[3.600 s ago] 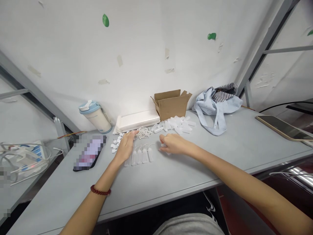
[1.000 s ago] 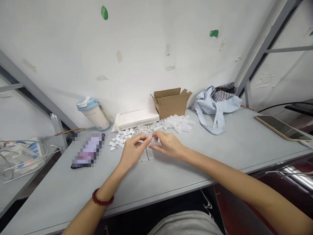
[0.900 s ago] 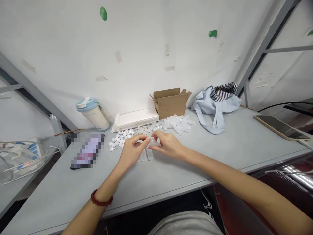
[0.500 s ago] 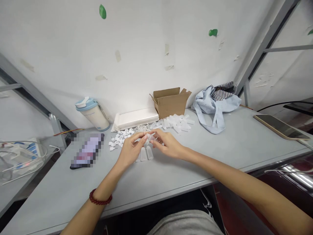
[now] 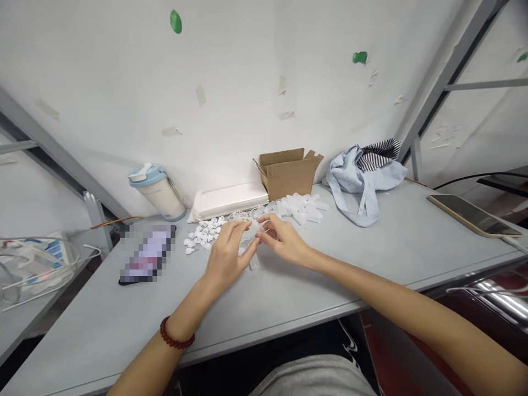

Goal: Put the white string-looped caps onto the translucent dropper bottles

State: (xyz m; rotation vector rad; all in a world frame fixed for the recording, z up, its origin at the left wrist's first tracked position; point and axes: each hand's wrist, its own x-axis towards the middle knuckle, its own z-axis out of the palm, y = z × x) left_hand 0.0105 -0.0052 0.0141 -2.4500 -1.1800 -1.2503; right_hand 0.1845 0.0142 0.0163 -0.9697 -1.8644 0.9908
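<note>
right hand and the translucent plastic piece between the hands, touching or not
Touching: the head view shows the right hand pinching the translucent plastic piece between thumb and fingers.

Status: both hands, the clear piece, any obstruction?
Right hand pinching clear piece. Left hand spread beside it, contact unclear. Second piece lies below, partly hidden behind left thumb.

Worktop [image 5: 256, 308] smooth, low sheen. Box [image 5: 291, 180] matt cardboard. Clock from box: frosted plastic-looking sleeves [image 5: 295, 207] at 6 o'clock, soft cloth bag [image 5: 350, 179] at 3, smooth tumbler [image 5: 162, 197], apparently plastic, at 9.
</note>
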